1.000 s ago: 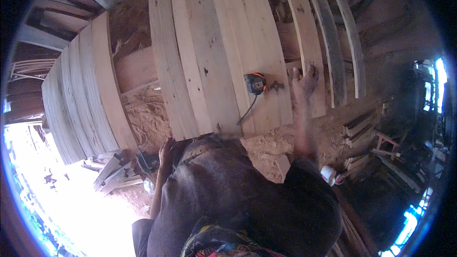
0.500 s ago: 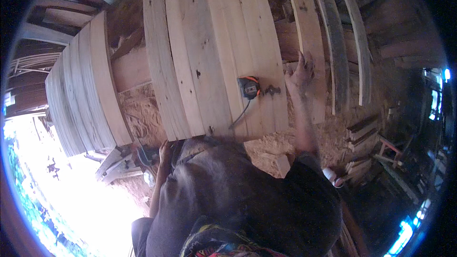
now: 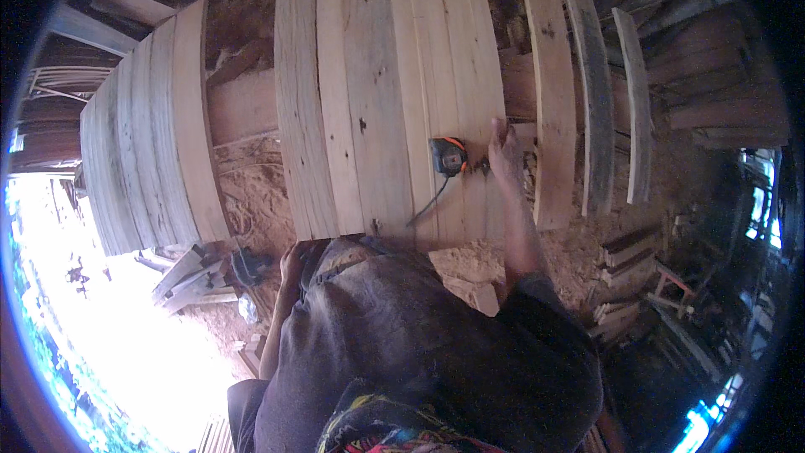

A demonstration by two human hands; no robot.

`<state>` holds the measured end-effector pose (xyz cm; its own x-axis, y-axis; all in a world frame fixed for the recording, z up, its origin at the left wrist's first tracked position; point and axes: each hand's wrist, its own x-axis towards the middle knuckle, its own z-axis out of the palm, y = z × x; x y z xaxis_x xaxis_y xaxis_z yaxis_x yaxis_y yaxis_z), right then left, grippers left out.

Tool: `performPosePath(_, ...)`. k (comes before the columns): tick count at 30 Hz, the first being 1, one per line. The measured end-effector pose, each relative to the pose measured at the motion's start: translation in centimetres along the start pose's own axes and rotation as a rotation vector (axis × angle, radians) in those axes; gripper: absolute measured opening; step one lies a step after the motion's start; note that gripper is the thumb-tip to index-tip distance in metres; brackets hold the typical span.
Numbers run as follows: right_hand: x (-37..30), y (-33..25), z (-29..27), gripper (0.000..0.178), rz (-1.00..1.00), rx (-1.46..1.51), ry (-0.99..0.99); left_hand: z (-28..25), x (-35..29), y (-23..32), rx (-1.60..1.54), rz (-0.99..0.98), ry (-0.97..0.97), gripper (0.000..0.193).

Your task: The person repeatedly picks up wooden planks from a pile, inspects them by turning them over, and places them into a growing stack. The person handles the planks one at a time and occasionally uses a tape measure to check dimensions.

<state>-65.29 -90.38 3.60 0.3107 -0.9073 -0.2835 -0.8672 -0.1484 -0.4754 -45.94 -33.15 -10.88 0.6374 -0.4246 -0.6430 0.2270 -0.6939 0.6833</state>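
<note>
Several pale wooden planks (image 3: 381,59) lie side by side in front of me as one wide panel. A black and orange tape measure (image 3: 449,156) rests on it, right of the middle, with a dark strap trailing toward me. My right hand (image 3: 505,151) is at the panel's right edge, its fingers bunched against the outermost plank (image 3: 478,42). By the panel's near left corner is my left hand (image 3: 291,262); its fingers are mostly hidden. A separate brownish plank (image 3: 552,101) lies right of my right hand, with a gap between.
Two narrower boards (image 3: 592,101) (image 3: 637,105) lie farther right. At the left is another row of planks (image 3: 147,134). Sawdust (image 3: 256,189) covers the ground between. Offcuts (image 3: 629,256) are stacked at the lower right, and a dark power tool (image 3: 247,268) sits at the lower left.
My right hand has moved left, from the separate brownish plank to the panel's right edge, and its fingers have drawn together. The whole view has shifted slightly. The tape measure stays on the panel.
</note>
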Motion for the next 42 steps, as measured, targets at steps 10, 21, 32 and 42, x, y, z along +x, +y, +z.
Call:
performPosePath(10, 1.1, -1.8, -1.6, 0.071, 0.196, 0.067, -0.213, 0.3, 1.1, 0.7, -0.028, 0.019, -0.005, 0.035)
performPosePath(21, -1.2, 0.5, -0.5, 0.063, 0.213, 0.202, -0.290, 1.7, 0.6, -0.8, -0.745, -0.450, 0.079, 0.035)
performPosePath(32, -1.1, -0.1, 0.6, 0.056, 0.115, 0.743, -0.468, -0.7, -1.6, 0.0, -1.186, -0.226, 0.192, 0.061)
performPosePath(42, 0.5, -10.9, 6.0, 0.050, -0.235, 1.575, -2.185, -12.3, -0.1, 7.5, -1.315, -0.078, 0.490, 0.068)
